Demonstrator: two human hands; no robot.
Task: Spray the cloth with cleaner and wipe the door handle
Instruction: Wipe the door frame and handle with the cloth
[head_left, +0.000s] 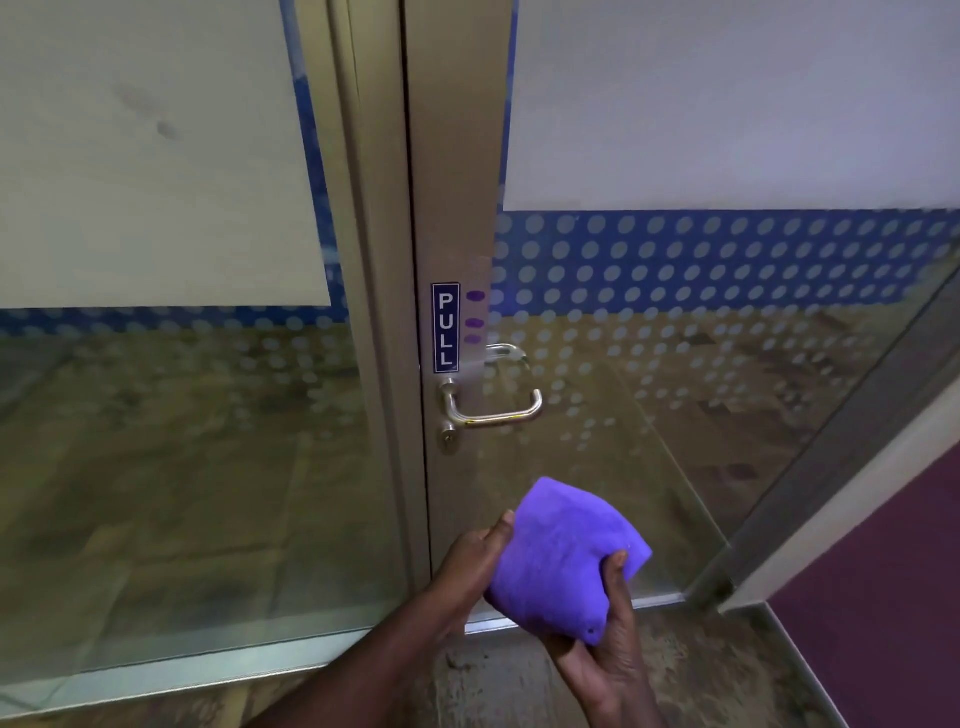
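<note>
A folded purple cloth (558, 561) is held in front of me, below the door handle. My left hand (470, 564) grips its left edge with the thumb on top. My right hand (605, 649) cups it from underneath, thumb pressed on its right side. The silver lever door handle (501, 413) sticks out from the metal door frame (457, 208), well above the cloth and apart from it. A keyhole cylinder (448, 435) sits just below the handle's base. No spray bottle is in view.
A blue PULL sticker (445, 327) is on the frame above the handle. Glass panels (675, 389) with white dots and frosted film flank the frame. A maroon wall (893, 597) stands at the right. Speckled floor (493, 675) lies underfoot.
</note>
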